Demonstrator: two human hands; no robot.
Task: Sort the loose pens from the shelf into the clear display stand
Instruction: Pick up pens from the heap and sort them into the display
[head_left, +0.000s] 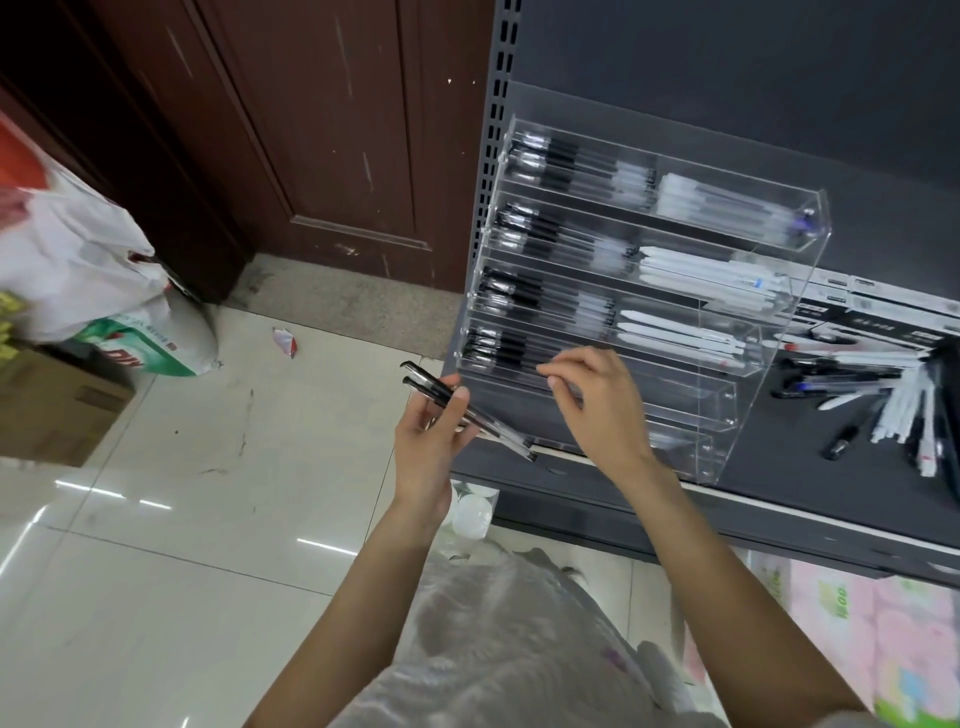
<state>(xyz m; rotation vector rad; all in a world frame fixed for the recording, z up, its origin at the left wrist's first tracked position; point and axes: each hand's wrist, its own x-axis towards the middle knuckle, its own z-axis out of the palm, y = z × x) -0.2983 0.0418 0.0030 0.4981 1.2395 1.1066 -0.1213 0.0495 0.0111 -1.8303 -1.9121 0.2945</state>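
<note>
We are holding a small bundle of black pens (467, 413) in the left hand (428, 449), fingers curling round the middle of the bundle, caps sticking out toward 10 o'clock and tips toward 4 o'clock. The right hand (597, 400) is hovering at the front of the clear display stand (727, 364), fingers loosely bent with thumb and forefinger close together. We cannot tell whether it is pinching a pen, since the tips are blurring against the acrylic.

The stand is sitting on the dark shelf (779, 452) at 1 o'clock from both hands, stepped in tiers. The upper tiers are already carrying rows of black-capped pens on the left and white ones on the right. The lower tiers nearest us are looking mostly bare.

Key relation: the slots are running roughly from 10 o'clock to 4 o'clock, nearly the same long axis as the bundle in the left hand, so little turning should be needed. We are judging the right hand as the nearer one to the stand, touching or just beside the fourth tier down. The left is sitting just off the stand's left edge, feeding it.

The loose pile of pens (883, 395) is lying on the shelf at 3 o'clock from the right hand, well apart, mixed black and white, fanning in several directions. Next, probably, is drawing one pen from the bundle and laying it into a low tier.
</note>
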